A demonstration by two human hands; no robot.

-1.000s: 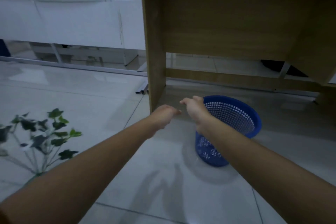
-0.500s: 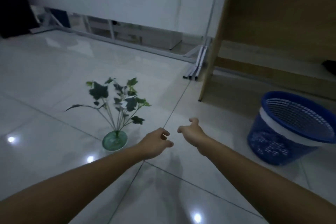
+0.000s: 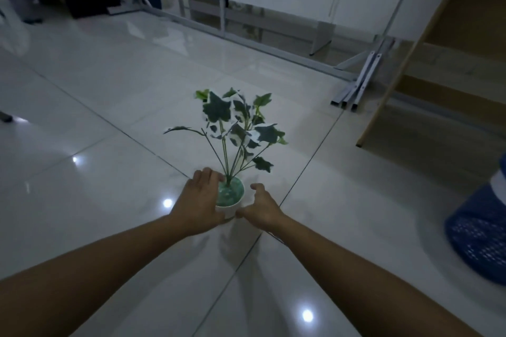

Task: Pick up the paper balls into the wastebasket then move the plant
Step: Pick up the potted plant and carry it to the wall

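A small plant (image 3: 238,128) with green and white ivy-like leaves stands in a round white pot (image 3: 231,194) on the tiled floor, in the middle of the view. My left hand (image 3: 201,201) lies against the pot's left side, fingers curved over its rim. My right hand (image 3: 260,209) is at the pot's right side, thumb and fingers spread, very close to it or just touching. The blue mesh wastebasket (image 3: 482,230) stands at the right edge, partly cut off. No paper balls are visible.
A wooden desk panel (image 3: 397,85) rises at the right, with grey metal rails (image 3: 353,93) lying on the floor beside it. White furniture on metal legs (image 3: 246,16) runs along the back. Dark objects stand at the far left.
The view swung left from the wastebasket to the plant. Both hands moved forward and down, from open air to either side of the pot.
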